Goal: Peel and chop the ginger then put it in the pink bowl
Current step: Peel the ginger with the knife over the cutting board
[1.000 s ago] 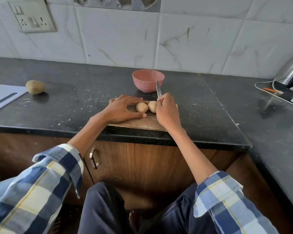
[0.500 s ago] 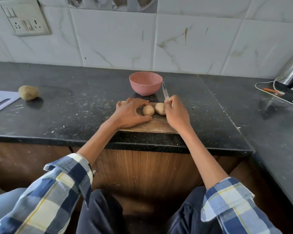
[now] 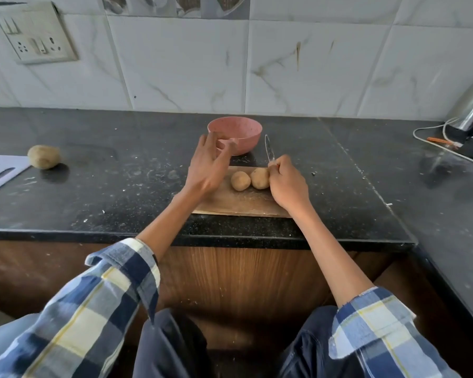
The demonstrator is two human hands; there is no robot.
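Ginger is not clearly visible: two round brown pieces [image 3: 250,179] lie on the cutting board [image 3: 238,204] beside the knife [image 3: 269,150] gripped by the right hand [image 3: 287,184], likely readied for cutting, while the left hand [image 3: 208,166] hovers slack-fingered by the pink bowl [image 3: 242,132], grasping nothing.

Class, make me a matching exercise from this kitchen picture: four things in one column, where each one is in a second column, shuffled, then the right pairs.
Things
1. pink bowl
2. knife
3. two round brown pieces
4. lone brown piece

Places
A. on the wooden board, side by side
B. far left on the dark counter, beside a white board
C. held in the right hand, blade pointing away
D. behind the wooden board, with the left hand reaching toward it

Pairs: 1-D, 2-C, 3-A, 4-B
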